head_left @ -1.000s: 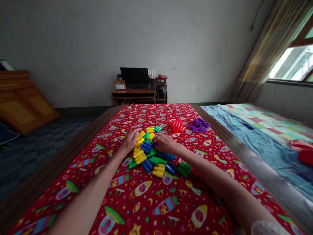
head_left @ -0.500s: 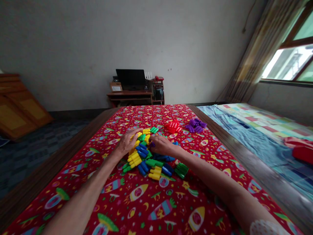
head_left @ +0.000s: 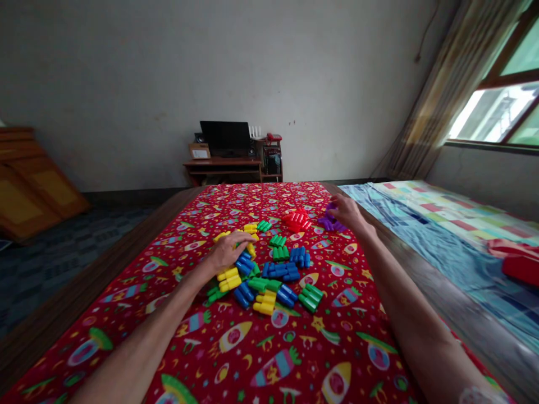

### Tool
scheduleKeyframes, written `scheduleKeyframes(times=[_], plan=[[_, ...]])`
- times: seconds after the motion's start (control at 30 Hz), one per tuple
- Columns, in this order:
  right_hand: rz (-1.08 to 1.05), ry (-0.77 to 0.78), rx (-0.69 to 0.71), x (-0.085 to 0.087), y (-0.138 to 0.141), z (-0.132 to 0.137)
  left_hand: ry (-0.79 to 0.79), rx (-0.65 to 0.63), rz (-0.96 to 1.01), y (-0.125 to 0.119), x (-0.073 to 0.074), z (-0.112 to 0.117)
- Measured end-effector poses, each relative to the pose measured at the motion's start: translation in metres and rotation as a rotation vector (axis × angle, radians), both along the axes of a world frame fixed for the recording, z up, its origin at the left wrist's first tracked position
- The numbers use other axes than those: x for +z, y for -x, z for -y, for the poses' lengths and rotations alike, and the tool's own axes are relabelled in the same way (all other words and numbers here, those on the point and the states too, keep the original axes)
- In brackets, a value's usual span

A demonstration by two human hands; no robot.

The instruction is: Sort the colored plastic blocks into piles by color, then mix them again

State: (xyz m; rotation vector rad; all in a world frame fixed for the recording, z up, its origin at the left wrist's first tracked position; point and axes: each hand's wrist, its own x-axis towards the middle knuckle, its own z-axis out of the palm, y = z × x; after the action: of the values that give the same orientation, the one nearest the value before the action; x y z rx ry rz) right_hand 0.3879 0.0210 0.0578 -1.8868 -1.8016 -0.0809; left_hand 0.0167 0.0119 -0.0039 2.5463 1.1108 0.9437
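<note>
Purple blocks (head_left: 332,226) by your right hand (head_left: 350,214) — sorting, apparently; can't tell if its or left hand (head_left: 229,251) fingers clamp anything — next, likely, withdraw gently.

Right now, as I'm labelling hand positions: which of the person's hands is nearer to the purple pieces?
Right. The right hand is at the purple pieces, partly covering them in this view. The left hand is farther away, over the yellow pieces.
</note>
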Motion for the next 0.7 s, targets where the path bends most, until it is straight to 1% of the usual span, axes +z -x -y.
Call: scheduleKeyframes(times=[0.03, 0.07, 0.1, 0.17, 0.27, 0.37, 0.5, 0.57, 0.63, 0.7], plan=[[0.011, 0.024, -0.078, -0.003, -0.018, -0.002, -0.029, 0.040, 0.029, 0.003, 0.000, -0.001], [0.015, 0.047, -0.118, -0.006, -0.033, -0.002, -0.061, 0.091, 0.057, 0.007, 0.000, -0.003], [0.019, 0.066, -0.133, -0.009, -0.045, -0.003, -0.091, 0.149, 0.081, 0.012, 0.000, -0.005], [0.027, 0.087, -0.118, -0.015, -0.058, -0.002, -0.144, 0.266, 0.119, 0.023, -0.002, -0.008], [0.040, 0.113, -0.107, -0.021, -0.060, -0.003, -0.202, 0.402, 0.147, 0.039, -0.007, -0.010], [0.019, 0.105, -0.113, -0.021, -0.054, -0.003, -0.201, 0.480, 0.124, 0.051, -0.013, -0.010], [-0.046, 0.007, -0.059, -0.009, -0.046, 0.002, -0.165, 0.555, 0.118, 0.058, -0.019, -0.012], [-0.058, 0.004, -0.039, -0.001, -0.045, 0.006, -0.157, 0.563, 0.121, 0.059, -0.021, -0.013], [-0.030, 0.095, -0.101, 0.002, -0.047, 0.009, -0.149, 0.554, 0.124, 0.059, -0.022, -0.013], [0.041, 0.224, -0.196, -0.001, -0.055, 0.011, -0.146, 0.546, 0.131, 0.059, -0.022, -0.014]])
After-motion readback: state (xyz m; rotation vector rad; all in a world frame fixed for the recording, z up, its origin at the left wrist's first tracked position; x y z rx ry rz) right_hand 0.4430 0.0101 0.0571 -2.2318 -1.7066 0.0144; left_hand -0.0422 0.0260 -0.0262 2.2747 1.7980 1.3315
